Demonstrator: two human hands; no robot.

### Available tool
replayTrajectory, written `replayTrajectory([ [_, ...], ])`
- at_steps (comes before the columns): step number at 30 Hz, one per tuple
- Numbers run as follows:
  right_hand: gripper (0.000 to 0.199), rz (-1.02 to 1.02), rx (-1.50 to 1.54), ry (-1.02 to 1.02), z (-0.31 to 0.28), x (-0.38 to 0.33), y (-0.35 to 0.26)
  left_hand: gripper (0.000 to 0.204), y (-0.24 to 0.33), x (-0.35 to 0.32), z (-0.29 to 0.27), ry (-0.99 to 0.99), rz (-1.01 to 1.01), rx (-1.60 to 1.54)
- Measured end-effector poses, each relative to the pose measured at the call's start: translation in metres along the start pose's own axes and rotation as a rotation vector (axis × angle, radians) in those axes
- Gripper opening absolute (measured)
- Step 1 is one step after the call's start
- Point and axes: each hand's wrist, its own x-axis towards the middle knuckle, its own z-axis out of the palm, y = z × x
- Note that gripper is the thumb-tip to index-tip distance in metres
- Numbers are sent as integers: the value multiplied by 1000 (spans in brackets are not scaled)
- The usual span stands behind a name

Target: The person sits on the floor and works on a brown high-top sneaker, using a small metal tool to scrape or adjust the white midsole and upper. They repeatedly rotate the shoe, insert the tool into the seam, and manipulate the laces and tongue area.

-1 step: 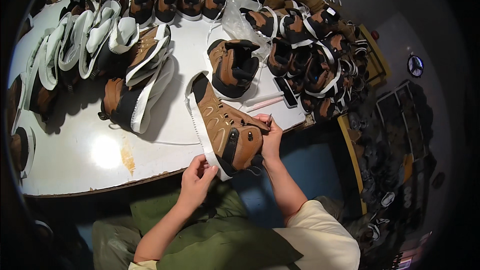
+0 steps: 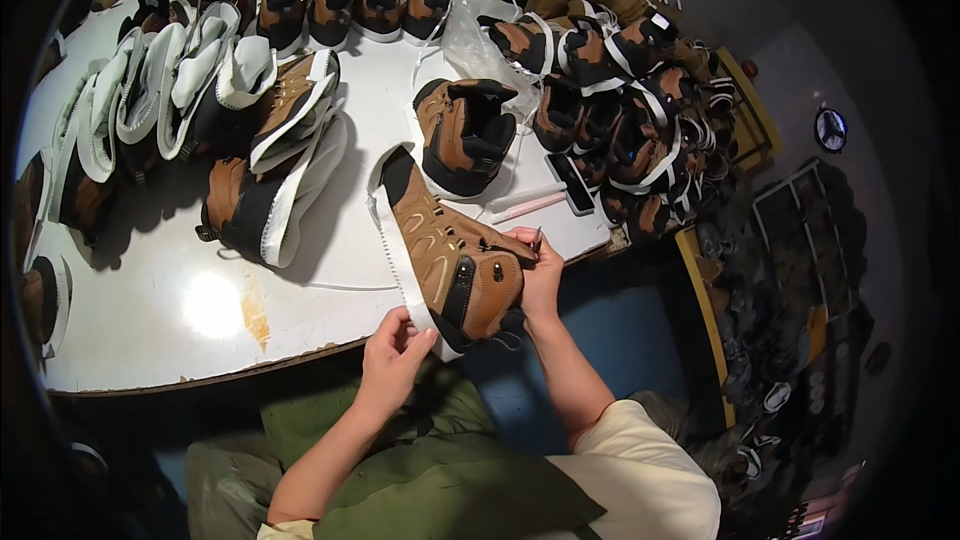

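A brown and black boot upper lies on its side over the table's near edge, toe pointing away. White fabric with visible stitching runs along its lower edge. My left hand is closed, pinching that white strip near the heel between thumb and fingers. At the ankle opening, my right hand grips the upper's collar. A thin, dark pointed thing sticks up from the right fingers; its kind cannot be made out. Just beyond the toe stands another brown and black boot upper, opening upward.
On the white table, more uppers with white linings crowd the left. Finished-looking shoes line the back. A heap of shoes fills the right end, beside a phone and a pale pink strip-like object.
The held boot upper has shifted very slightly to the left. Both hands keep their grip, and everything else looks the same.
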Motion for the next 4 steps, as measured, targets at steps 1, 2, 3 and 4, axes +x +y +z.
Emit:
replayTrajectory([
  [1,15,-14,-28,-7,2,-1,-2,27,3,2,3,13,-17,-37],
  [2,14,-28,-56,-13,3,-2,-4,28,8,4,8,25,-33,-74],
  [3,14,-50,-69,-15,5,-2,-5,30,13,8,12,36,-50,-109],
  [4,13,-73,-83,-16,6,-2,-5,33,16,12,13,52,-61,-119],
])
